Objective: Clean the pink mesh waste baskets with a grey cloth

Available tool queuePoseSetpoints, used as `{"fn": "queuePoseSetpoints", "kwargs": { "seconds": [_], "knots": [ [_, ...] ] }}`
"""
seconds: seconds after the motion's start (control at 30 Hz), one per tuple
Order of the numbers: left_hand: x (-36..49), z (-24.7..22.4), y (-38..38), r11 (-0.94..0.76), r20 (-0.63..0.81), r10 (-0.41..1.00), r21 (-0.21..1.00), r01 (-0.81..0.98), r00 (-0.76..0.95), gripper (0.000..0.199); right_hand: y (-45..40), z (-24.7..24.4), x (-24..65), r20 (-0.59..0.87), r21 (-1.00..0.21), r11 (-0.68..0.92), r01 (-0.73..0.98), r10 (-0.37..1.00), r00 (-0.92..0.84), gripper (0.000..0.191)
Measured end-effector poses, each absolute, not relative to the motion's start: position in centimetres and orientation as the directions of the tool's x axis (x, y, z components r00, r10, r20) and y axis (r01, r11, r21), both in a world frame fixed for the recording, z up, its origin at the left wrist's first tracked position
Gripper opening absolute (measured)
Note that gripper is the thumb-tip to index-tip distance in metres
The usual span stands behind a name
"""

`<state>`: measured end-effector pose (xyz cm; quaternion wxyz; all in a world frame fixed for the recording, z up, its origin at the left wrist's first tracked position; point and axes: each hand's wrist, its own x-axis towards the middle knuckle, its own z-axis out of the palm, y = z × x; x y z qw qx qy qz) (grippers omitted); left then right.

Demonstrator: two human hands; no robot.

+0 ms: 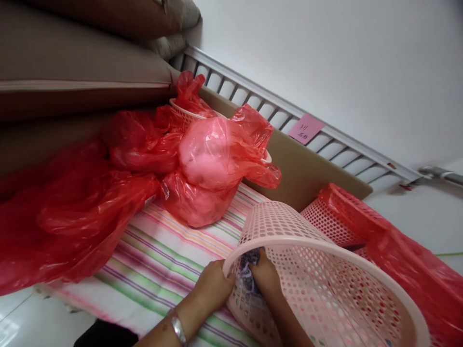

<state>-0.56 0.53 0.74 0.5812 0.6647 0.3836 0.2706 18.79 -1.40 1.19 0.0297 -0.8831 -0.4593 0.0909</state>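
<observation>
A pale pink plastic basket with round holes lies tipped on its side, its mouth facing me. My left hand grips the rim at its left, with a silver bracelet on the wrist. Reaching inside, my right hand is closed on a bunched dark patterned cloth against the inner wall. Part of the cloth is hidden in that fist. Under the basket spreads a striped sheet in white, green and pink.
Several filled red plastic bags lie at the left and back. Another perforated basket, partly covered by a red bag, stands at the right. Behind is a metal radiator with a pink note. Brown cushions rise at upper left.
</observation>
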Motion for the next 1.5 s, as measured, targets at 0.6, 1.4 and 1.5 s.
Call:
{"fn": "queuePoseSetpoints", "kwargs": {
  "seconds": [0.6, 1.4, 1.5],
  "knots": [
    [-0.5, 0.7, 0.5, -0.016, -0.091, 0.820, 0.983, 0.182, 0.565, 0.031, 0.2, 0.8, 19.5, -0.103, -0.167, -0.590, 0.790, 0.807, 0.581, 0.046],
    [-0.8, 0.7, 0.9, -0.023, -0.062, 0.845, 0.988, 0.153, 0.532, 0.035, -3.0, 1.7, 15.3, -0.124, -0.252, -0.564, 0.786, 0.824, 0.552, 0.042],
    [-0.8, 0.6, 1.1, -0.023, -0.063, 0.845, 0.988, 0.153, 0.531, 0.034, -0.5, 1.4, 16.6, -0.078, -0.193, -0.619, 0.761, 0.783, 0.617, 0.048]
  ]
}}
